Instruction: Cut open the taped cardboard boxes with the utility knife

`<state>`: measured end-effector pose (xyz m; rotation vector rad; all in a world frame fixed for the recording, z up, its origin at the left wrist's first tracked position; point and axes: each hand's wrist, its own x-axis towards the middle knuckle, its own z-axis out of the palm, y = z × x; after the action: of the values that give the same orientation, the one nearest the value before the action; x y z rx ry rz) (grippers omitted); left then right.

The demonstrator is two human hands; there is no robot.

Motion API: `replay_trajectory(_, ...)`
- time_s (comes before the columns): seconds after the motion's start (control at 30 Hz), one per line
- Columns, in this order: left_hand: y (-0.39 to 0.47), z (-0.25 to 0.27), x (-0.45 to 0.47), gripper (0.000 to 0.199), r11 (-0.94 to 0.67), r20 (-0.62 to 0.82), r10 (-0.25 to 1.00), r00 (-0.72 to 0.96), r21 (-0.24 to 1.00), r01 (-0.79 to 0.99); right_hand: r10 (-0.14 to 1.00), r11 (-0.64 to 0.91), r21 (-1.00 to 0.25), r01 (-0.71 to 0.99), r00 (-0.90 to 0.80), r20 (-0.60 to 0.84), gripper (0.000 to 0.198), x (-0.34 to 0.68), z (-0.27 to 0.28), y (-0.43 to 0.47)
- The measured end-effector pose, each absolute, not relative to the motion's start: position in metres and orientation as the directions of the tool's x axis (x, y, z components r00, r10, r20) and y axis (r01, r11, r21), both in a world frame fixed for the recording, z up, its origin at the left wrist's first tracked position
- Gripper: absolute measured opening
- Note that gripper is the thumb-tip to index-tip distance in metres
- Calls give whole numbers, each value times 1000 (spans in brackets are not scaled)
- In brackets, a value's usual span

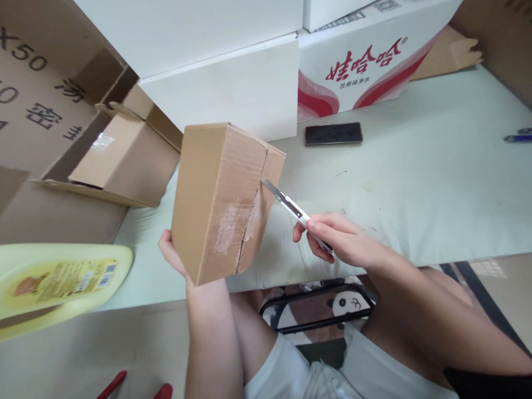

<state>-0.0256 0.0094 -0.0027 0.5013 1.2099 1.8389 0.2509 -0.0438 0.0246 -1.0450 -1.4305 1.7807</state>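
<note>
My left hand point(172, 255) grips a brown cardboard box point(197, 194) from its left side and underneath, holding it tilted above the table; most of its fingers are hidden behind the box. A seam runs down the face turned to the right, with torn patches beside it that look like tape residue. In my right hand point(338, 235) is a white utility knife point(295, 210), its blade out. The blade tip is at the seam, near the upper middle of that face; whether it touches the cardboard I cannot tell.
A black phone point(333, 134) lies on the pale green tablecloth point(436, 172). White cartons point(224, 91) and a red-and-white carton point(361, 66) stand behind. Open brown boxes point(137, 149) are at the left, near a yellow bottle point(83, 277). Pens point(519, 138) lie at the far right.
</note>
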Motion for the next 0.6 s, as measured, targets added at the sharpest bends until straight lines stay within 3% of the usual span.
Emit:
replay_trajectory(0.17,9,-1,-23,19,-224,-113,821,-560,838,-498,833,-254,-965,68,-491,-254,46,248,25,-44)
replay_trajectory(0.5,0,15,-7,20,-309,-55,833,-550,778,-546,741,-347,-923,165,-556,-378,34,219,27,-56)
replay_trajectory(0.6,-3,19,-4,28,-281,-30,850,-526,819,-500,724,-333,-921,203,-571,-388,33,213,28,-59)
